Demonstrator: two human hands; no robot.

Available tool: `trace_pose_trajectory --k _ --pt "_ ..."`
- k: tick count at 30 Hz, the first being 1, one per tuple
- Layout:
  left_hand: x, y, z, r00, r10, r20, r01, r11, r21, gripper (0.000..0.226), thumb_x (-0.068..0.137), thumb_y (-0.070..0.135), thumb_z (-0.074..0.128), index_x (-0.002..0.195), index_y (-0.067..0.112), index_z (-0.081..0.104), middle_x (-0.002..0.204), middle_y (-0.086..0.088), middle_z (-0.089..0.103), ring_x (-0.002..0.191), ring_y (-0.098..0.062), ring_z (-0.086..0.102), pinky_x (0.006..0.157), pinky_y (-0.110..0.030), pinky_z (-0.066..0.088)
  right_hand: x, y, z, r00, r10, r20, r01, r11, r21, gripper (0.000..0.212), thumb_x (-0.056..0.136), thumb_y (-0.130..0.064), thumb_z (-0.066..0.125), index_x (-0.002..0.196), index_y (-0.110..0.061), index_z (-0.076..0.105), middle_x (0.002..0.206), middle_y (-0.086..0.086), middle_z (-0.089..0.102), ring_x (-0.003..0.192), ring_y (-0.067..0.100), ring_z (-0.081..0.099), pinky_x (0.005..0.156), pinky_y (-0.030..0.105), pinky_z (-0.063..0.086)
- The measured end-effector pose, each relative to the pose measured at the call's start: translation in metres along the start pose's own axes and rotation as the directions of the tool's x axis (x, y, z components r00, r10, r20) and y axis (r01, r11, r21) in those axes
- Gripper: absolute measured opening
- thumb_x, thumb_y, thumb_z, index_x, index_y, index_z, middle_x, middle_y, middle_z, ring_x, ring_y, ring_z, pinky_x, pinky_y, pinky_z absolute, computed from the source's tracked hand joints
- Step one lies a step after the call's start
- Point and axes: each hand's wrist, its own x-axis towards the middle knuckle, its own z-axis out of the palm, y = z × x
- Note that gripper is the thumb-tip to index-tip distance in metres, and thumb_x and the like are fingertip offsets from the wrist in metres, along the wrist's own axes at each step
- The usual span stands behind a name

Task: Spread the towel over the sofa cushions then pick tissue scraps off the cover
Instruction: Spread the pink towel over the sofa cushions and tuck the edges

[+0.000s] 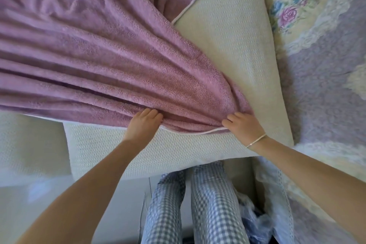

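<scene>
While the fluffy mauve towel (103,51) lies bunched in folds across the cream woven sofa cushion (233,45), both the left hand (143,125) and right hand (242,126) pinch its near hem, so spreading looks half-finished and scrap-picking unstarted.

The towel (99,49) filling the upper left of the frame is mauve terry cloth, fluffy and matt, edged with a smooth pale piping. The cushion (227,41) under it is cream cloth with a rough, pebbly weave, also matt. At the right, the quilt (320,49) is soft lilac cloth with printed roses and lacy white trim. Lower centre, the trousers (208,204) are thin checked cotton. A thin bracelet (255,140) at the right wrist glints slightly.
</scene>
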Motion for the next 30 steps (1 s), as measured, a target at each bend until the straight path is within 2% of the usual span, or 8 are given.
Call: trace_pose_trajectory --k 4,14,17,22,24,26,29,30 --pt "-0.006 0.012 -0.001 0.999 -0.044 0.019 0.046 0.996 -0.078 0.016 0.061 -0.004 0.081 0.064 0.004 0.067 0.059 -0.008 0.066 0.051 -0.022 0.063 0.043 -0.027 0.052 -0.005 0.010 0.002 0.998 -0.053 0.040 0.052 0.998 0.038 0.031 0.062 -0.012 0.037 0.048 -0.013 0.065 0.041 0.001 0.057 0.039 0.015 0.058 0.033 0.013 0.041" --pt "-0.016 0.095 -0.018 0.988 -0.125 0.096 0.133 0.987 -0.088 0.034 0.037 -0.005 0.089 0.056 0.010 0.065 0.050 -0.001 0.060 0.042 -0.018 0.057 0.031 -0.017 0.041 -0.048 0.068 -0.022 0.975 -0.217 0.051 0.216 0.976 0.024 0.029 0.064 -0.015 0.042 0.045 -0.016 0.063 0.041 0.001 0.056 0.039 0.015 0.058 0.042 0.016 0.051" --pt "0.003 0.136 -0.017 0.990 -0.090 0.106 0.100 0.991 -0.094 0.037 0.031 -0.003 0.090 0.055 0.012 0.065 0.049 0.001 0.060 0.042 -0.017 0.058 0.028 -0.016 0.039 -0.077 0.103 -0.029 0.979 -0.191 0.079 0.194 0.980 -0.034 0.029 0.065 -0.012 0.043 0.043 -0.016 0.061 0.039 0.001 0.054 0.038 0.016 0.057 0.050 0.021 0.053" --pt "0.028 0.178 -0.005 0.987 -0.032 0.157 0.043 0.997 -0.065 0.037 0.030 0.009 0.093 0.053 0.017 0.065 0.049 0.005 0.061 0.044 -0.012 0.059 0.029 -0.016 0.036 -0.111 0.137 -0.033 0.979 -0.140 0.149 0.146 0.989 -0.032 0.029 0.063 -0.013 0.042 0.043 -0.016 0.062 0.040 -0.001 0.055 0.038 0.016 0.057 0.038 0.016 0.047" --pt "0.032 0.178 -0.001 0.983 -0.028 0.180 0.037 0.998 -0.049 0.033 0.040 0.008 0.091 0.061 0.016 0.067 0.057 0.004 0.064 0.052 -0.013 0.062 0.036 -0.017 0.042 -0.111 0.138 -0.026 0.980 -0.129 0.152 0.138 0.989 -0.047 0.029 0.063 -0.014 0.042 0.043 -0.017 0.063 0.040 0.000 0.055 0.038 0.015 0.058 0.037 0.016 0.047" --pt "0.033 0.170 0.001 0.962 -0.072 0.263 0.087 0.995 -0.043 0.020 0.066 0.008 0.079 0.081 0.013 0.067 0.079 -0.001 0.068 0.073 -0.017 0.065 0.053 -0.022 0.052 -0.108 0.129 -0.017 0.977 -0.119 0.175 0.127 0.991 -0.037 0.027 0.061 -0.014 0.044 0.042 -0.016 0.063 0.039 -0.001 0.055 0.039 0.014 0.058 0.038 0.016 0.048" --pt "0.042 0.165 -0.004 0.964 -0.086 0.250 0.099 0.994 -0.038 0.014 0.072 0.015 0.076 0.083 0.013 0.067 0.085 0.000 0.068 0.075 -0.017 0.065 0.055 -0.025 0.055 -0.110 0.120 -0.010 0.971 -0.108 0.214 0.104 0.994 0.029 0.007 0.042 -0.015 0.071 0.045 -0.016 0.065 0.042 -0.002 0.057 0.042 0.014 0.060 0.042 0.019 0.052" --pt "0.048 0.165 -0.005 0.960 -0.089 0.265 0.112 0.991 -0.072 0.012 0.082 0.018 0.067 0.092 0.012 0.065 0.096 -0.002 0.066 0.084 -0.019 0.063 0.061 -0.028 0.055 -0.113 0.119 -0.007 0.964 -0.102 0.245 0.090 0.994 0.060 0.018 0.033 -0.014 0.076 0.047 -0.016 0.065 0.044 -0.003 0.058 0.043 0.015 0.060 0.043 0.018 0.052"
